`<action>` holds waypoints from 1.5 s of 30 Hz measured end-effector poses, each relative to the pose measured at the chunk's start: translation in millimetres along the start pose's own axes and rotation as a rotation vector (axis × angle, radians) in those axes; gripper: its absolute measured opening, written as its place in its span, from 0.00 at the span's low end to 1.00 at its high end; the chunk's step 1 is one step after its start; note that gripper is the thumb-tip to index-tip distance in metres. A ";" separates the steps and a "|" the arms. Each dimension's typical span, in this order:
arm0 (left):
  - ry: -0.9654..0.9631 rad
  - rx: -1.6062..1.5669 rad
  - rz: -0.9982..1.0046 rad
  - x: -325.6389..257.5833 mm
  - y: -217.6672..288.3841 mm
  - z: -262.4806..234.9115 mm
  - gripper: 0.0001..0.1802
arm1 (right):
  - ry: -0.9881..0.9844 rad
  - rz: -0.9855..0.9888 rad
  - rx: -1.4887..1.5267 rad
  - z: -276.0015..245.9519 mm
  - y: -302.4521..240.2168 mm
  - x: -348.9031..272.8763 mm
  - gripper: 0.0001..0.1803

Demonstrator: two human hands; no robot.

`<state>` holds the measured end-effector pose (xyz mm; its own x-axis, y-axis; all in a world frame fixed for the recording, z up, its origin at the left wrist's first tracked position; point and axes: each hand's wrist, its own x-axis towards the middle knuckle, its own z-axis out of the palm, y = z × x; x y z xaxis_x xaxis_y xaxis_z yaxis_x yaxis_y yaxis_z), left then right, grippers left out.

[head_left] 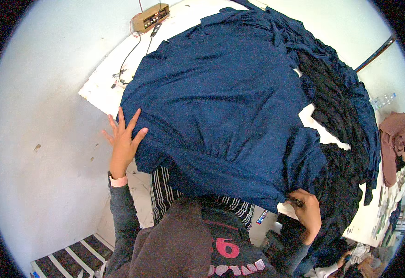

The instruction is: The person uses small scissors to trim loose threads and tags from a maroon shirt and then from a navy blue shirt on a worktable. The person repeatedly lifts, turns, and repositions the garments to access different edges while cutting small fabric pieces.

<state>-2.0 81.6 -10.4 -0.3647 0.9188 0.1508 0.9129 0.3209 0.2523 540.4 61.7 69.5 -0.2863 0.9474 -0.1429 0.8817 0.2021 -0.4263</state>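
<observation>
A large dark blue garment (pixel 221 97) lies spread over the white table (pixel 105 88), its near edge hanging over my lap. At its left edge my left hand (pixel 124 144) rests with fingers spread, pressing lightly on the cloth. My right hand (pixel 307 211) is at the garment's near right corner, fingers closed around a small dark tool (pixel 296 201). Most of that tool is hidden by the fingers, so its kind does not show. Gathers and creases run across the cloth between my two hands.
Black garments (pixel 334 102) and more blue cloth are heaped along the right. A wooden socket box (pixel 151 18) with a cable sits at the back left. Beyond the heap are a clear plastic bottle (pixel 383 100) and brown cloth (pixel 394 139). Another person's hand (pixel 343 259) shows at lower right.
</observation>
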 end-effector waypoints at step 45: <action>-0.274 -0.909 0.514 -38.5 237.8 18.0 0.07 | 0.263 -0.012 0.188 54.1 -86.8 65.3 0.13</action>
<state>232.4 126.7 26.6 0.1802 0.9513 0.2502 0.4258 -0.3048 0.8520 424.8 92.6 48.9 -0.1679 0.9819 0.0880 0.7873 0.1873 -0.5874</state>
